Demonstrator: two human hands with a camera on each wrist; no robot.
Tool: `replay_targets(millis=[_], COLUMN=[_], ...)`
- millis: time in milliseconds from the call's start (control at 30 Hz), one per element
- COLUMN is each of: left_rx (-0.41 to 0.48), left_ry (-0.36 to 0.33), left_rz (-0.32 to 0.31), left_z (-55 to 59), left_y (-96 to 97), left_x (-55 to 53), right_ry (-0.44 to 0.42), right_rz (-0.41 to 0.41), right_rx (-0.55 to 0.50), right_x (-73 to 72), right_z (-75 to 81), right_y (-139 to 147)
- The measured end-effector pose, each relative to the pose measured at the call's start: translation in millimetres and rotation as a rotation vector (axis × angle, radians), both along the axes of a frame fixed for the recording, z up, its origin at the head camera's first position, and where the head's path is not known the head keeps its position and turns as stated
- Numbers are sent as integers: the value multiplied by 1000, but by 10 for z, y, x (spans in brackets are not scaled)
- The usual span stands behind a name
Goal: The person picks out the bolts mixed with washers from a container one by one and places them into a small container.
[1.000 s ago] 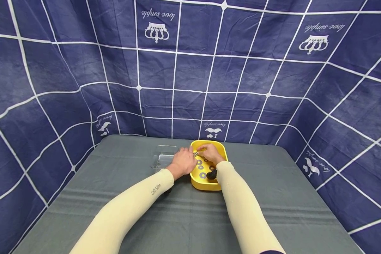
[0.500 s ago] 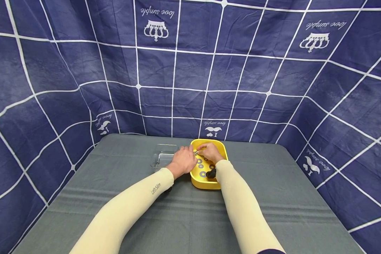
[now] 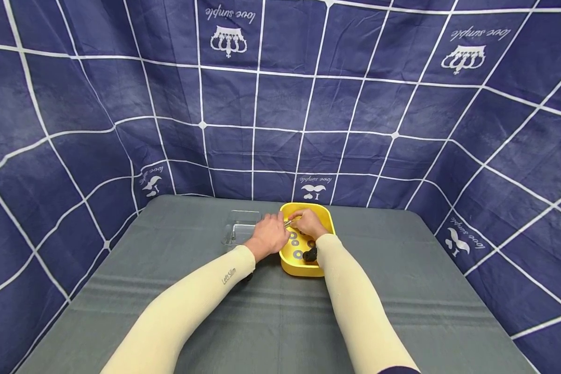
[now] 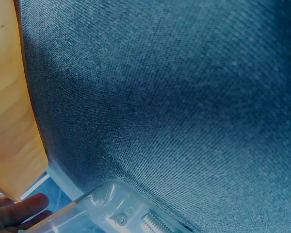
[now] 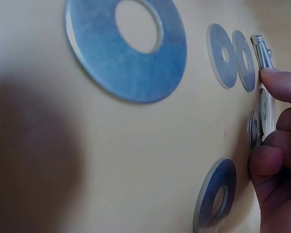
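Far L.: clear box (image 3: 240, 213) on the grey-covered bench (image 3: 177, 311), near the bin, w/ sm. metal parts (image 4: 157, 222) inside. Moving R.: L. hand (image 3: 270, 234) lies over the L. wall of the yellow bin (image 3: 304, 271); thumb not clear in any view, so can't tell if that grip is closed on the wall. Inside bin, nr. same wall: shiny fasteners (image 5: 262, 52), w/ flat washers (image 3: 297, 254) lying loose on the floor. Far R.: R. hand (image 3: 308, 223) reaches in, fingers curled, grip pinching the fasteners at the fingertips, as far as views show. Risks (my judgement): (1) fasteners may slip or roll, as they're smooth, slim & held by tips only; (2) bin may skid or tip if L. hand bears down on one wall; (3) black wrist unit (image 3: 310, 254) hangs low over the washers, cd. knock them if wrist drops; (4) L. forearm cd. nudge the box, poss. mixing or spilling contents.
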State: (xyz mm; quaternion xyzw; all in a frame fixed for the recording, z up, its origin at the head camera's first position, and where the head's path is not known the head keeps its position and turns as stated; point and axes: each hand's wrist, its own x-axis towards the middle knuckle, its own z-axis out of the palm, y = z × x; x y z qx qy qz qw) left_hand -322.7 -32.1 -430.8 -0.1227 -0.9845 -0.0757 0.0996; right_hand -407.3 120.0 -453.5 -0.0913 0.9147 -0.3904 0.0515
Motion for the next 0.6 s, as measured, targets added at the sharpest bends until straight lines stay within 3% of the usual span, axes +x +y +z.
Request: replay_targets(millis=[600], left_rx=[-16], left_ry=[-30], left_rz=[0], left_z=[21], left_y=[7], left_x=[-12], right_ry=[35], right_rz=[26], right_rx=[46], right_x=[-11], right_z=[16], right_y=[8])
